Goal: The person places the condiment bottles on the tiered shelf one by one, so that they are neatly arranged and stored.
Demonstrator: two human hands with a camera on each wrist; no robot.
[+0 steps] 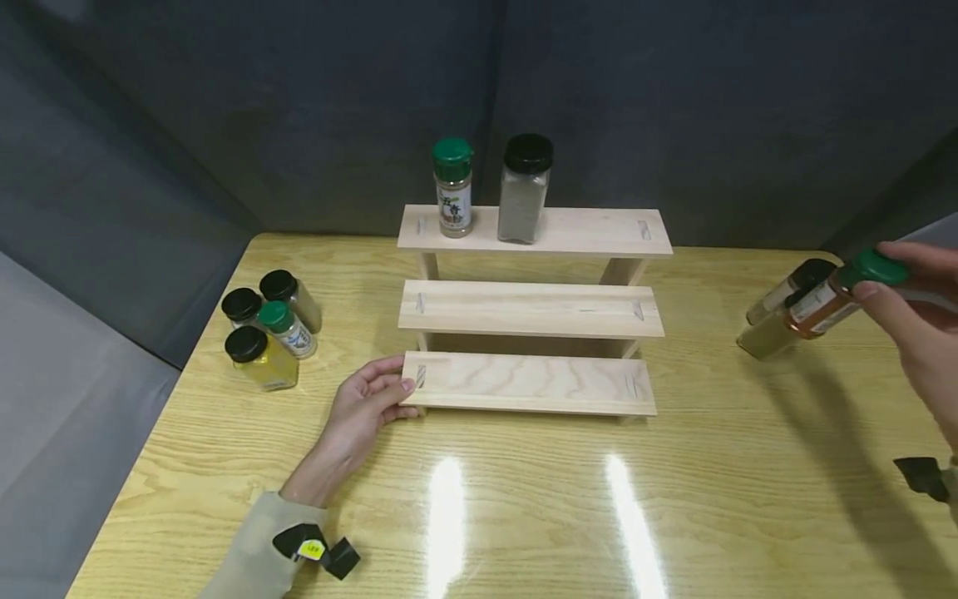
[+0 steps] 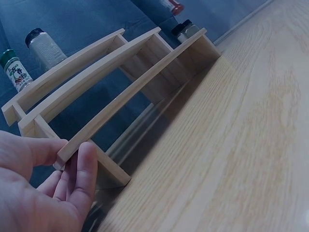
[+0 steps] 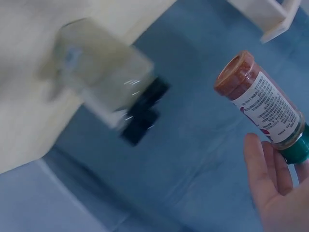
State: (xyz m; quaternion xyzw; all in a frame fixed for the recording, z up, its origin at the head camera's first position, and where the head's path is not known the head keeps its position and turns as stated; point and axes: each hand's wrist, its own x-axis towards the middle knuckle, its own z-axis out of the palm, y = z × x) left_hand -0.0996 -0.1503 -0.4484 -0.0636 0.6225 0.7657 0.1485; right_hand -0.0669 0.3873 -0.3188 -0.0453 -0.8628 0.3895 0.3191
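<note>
A three-step wooden spice rack (image 1: 527,383) stands mid-table. My left hand (image 1: 368,408) grips the left end of its lowest step, thumb on top and fingers beneath, as the left wrist view also shows. On the top step stand a green-capped jar (image 1: 454,190) and a taller black-capped jar (image 1: 524,191). At the right, my right hand (image 1: 916,312) holds a spice jar (image 3: 265,104) by its green cap. That jar has reddish-brown contents and a white label, and is tilted in the air. Behind it two black-capped jars (image 1: 767,333) stand on the table, partly hidden.
Several jars cluster at the table's left: a yellow one (image 1: 269,366), a small green-capped one (image 1: 292,333) and black-capped ones (image 1: 303,308). Dark cloth (image 1: 337,108) hangs behind the table (image 1: 524,499).
</note>
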